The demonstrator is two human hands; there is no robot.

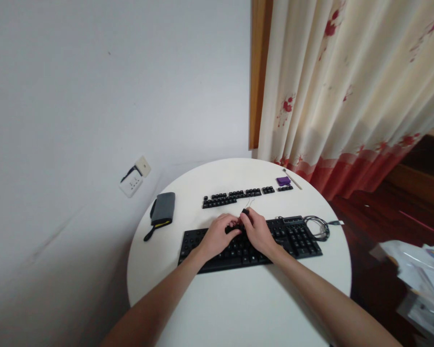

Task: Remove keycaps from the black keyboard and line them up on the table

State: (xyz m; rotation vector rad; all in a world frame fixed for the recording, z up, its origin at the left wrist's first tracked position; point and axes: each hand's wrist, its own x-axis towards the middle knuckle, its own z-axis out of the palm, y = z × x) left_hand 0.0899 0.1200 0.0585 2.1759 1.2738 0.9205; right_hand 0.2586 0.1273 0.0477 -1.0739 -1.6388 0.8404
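A black keyboard [301, 240] lies across the white round table, and both of my hands are over its upper middle. My right hand [257, 232] is closed around the dark handle of a wire keycap puller [250, 201], whose thin wires point away from me. My left hand [219, 235] is curled close beside it, fingertips pinched together; what they hold, if anything, is hidden. Behind the hands, loose black keycaps [220, 202] stand in rows on the table.
A grey zip pouch [163, 208] lies at the table's left. Toward the back right are a folded purple cloth [283, 181] and a thin brush [292, 179]. The keyboard's coiled USB cable [320, 230] rests by the right edge [347, 260] of the table.
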